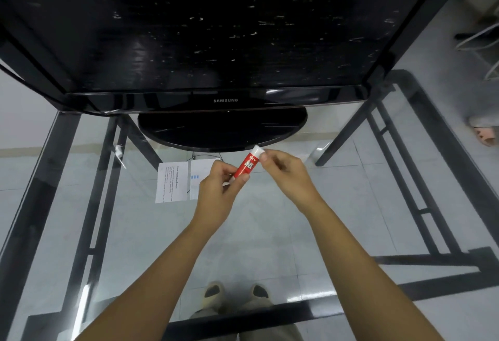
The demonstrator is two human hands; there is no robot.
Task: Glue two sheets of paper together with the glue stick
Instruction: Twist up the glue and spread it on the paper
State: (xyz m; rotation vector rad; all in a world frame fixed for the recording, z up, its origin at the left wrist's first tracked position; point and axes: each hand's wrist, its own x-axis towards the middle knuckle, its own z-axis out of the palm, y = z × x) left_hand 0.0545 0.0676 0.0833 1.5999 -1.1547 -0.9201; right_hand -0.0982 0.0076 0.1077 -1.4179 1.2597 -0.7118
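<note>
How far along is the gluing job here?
Early. The glue stick is picked up: the left hand grips its red body and the right hand pinches the white cap, which is still on. The two sheets of paper lie side by side on the glass table. Uncapping, spreading and pressing remain.

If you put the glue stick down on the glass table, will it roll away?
Probably, if laid on its side: the glue stick looks round and the glass table smooth. Standing up, it might tip, being tall and thin. It looks light, pinched between fingertips.
</note>
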